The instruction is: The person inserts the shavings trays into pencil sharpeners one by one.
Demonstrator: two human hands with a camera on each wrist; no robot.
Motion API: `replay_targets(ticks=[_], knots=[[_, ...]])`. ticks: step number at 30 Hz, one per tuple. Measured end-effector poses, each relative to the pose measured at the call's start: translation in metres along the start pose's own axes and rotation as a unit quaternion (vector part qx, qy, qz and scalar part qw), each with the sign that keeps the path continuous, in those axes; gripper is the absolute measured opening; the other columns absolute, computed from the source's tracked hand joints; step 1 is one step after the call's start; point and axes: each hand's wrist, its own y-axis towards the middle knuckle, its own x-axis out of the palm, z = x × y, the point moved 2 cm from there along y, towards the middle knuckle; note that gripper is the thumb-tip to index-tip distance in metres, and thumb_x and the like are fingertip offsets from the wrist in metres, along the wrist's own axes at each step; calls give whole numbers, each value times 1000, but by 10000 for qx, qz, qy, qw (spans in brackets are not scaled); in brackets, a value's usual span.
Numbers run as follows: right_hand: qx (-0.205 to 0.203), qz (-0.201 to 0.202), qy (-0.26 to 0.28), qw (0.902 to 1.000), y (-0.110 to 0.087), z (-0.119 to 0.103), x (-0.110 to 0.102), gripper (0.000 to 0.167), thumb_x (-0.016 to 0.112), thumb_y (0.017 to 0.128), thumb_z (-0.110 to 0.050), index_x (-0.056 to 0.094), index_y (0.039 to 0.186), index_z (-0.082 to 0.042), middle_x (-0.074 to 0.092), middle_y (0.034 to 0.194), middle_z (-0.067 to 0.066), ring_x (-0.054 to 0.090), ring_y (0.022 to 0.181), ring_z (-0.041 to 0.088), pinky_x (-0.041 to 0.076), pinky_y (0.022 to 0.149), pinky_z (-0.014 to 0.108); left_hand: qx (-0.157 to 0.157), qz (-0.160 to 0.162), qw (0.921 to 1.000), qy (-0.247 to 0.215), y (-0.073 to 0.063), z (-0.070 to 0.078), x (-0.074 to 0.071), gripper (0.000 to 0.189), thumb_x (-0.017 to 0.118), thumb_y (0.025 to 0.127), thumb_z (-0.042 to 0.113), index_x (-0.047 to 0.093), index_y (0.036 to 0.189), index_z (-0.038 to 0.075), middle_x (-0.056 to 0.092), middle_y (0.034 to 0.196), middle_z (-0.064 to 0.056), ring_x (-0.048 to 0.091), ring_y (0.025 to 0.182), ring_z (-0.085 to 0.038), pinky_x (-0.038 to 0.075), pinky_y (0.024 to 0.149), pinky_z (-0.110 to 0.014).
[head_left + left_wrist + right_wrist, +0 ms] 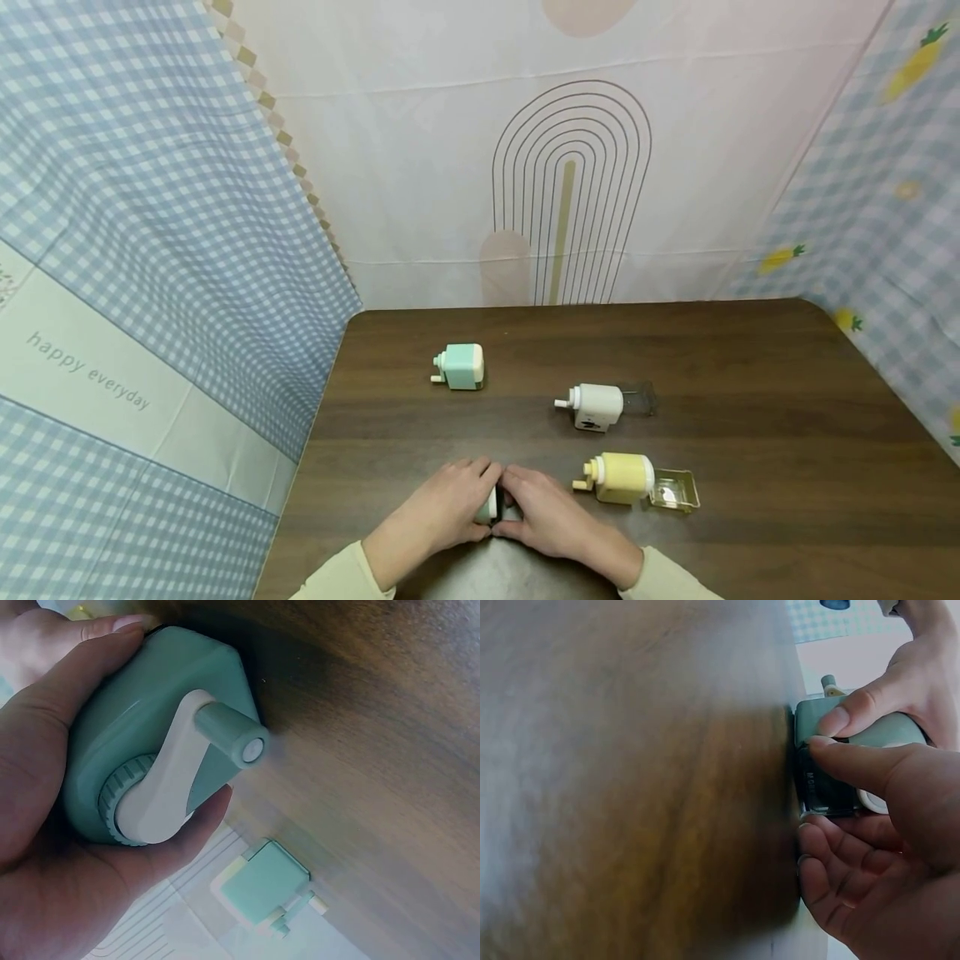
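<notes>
Near the front of the table my left hand (452, 503) grips a green crank pencil sharpener (161, 682), thumb on one side and fingers on the other. Its white crank arm (166, 776) with a green knob faces out in the left wrist view. From the right, my right hand (551, 515) pinches the sharpener's dark see-through shavings drawer (825, 786) between thumb and fingers. The drawer sits at the end of the body, partly covered by the fingers. Both thumbs lie close together in the right wrist view.
A mint pencil sharpener (463, 367) stands farther back on the wooden table (750, 375). To the right are a white sharpener (602, 403) with its grey see-through drawer (639, 400) out, and a yellow sharpener (628, 477) with its yellowish drawer (675, 490) pulled out.
</notes>
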Motion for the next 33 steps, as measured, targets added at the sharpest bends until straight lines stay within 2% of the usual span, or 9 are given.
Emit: replay_targets(ticks=[9,14,17,20,22,25,28,30,33], knots=[[21,149,85,9999,1,-2,3,33,91,86,-32,61,95,-20,55,84,-10,48,72,0,44,64,20,24,-64,9998,-176,-1,1,-2,60,92,83,44,59,122,13,63,110,0,65,95,-16,58,79,-33],[-20,230,166,9996,0,-1,5,33,90,87,-35,62,98,-20,56,84,-10,48,73,0,44,65,20,85,81,9999,-91,-2,1,-2,60,92,83,45,59,120,13,63,109,0,65,93,-16,58,78,-32],[-6,133,183,9997,0,-1,4,33,88,89,-36,63,102,-20,55,85,-11,49,74,0,45,65,20,104,175,9998,-58,-2,1,-1,60,93,82,45,59,119,13,63,108,0,65,92,-16,58,79,-32],[-1,-188,100,9998,0,-1,0,32,85,93,-34,64,110,-17,57,92,-11,52,79,1,48,68,22,65,159,9998,-67,-2,2,-1,61,94,80,43,59,119,13,63,108,1,65,92,-17,58,80,-32],[-18,-496,-37,9988,-1,-3,-5,37,83,95,-33,64,120,-14,61,101,-9,56,88,2,52,75,25,13,90,9999,-87,-1,3,-1,62,95,79,42,58,121,13,63,109,1,66,94,-17,58,81,-33],[-37,-986,-390,9944,-3,-9,-16,53,79,98,-33,60,140,-7,64,126,-1,63,111,9,56,92,31,-99,-77,9999,-53,0,4,-2,64,95,79,42,58,123,14,63,112,0,67,98,-19,58,83,-35],[-130,-1264,-773,9889,-8,-20,-31,58,73,102,-34,55,149,-5,62,139,6,62,124,17,55,101,38,-243,-279,9993,81,0,5,-4,64,91,82,48,58,126,16,64,115,0,68,101,-21,59,82,-38],[-287,-1217,-1008,9870,-12,-29,-43,54,72,103,-33,58,147,-4,64,135,6,63,120,16,55,100,39,-339,-374,9985,196,0,6,-5,64,87,84,55,58,128,18,65,115,0,69,102,-21,59,81,-40],[-521,-855,-1150,9883,-20,-39,-63,45,71,104,-31,64,141,-6,67,123,1,62,108,11,55,92,36,-475,-409,9979,174,1,9,-9,66,82,85,63,61,131,19,67,116,0,70,103,-22,59,84,-43]])
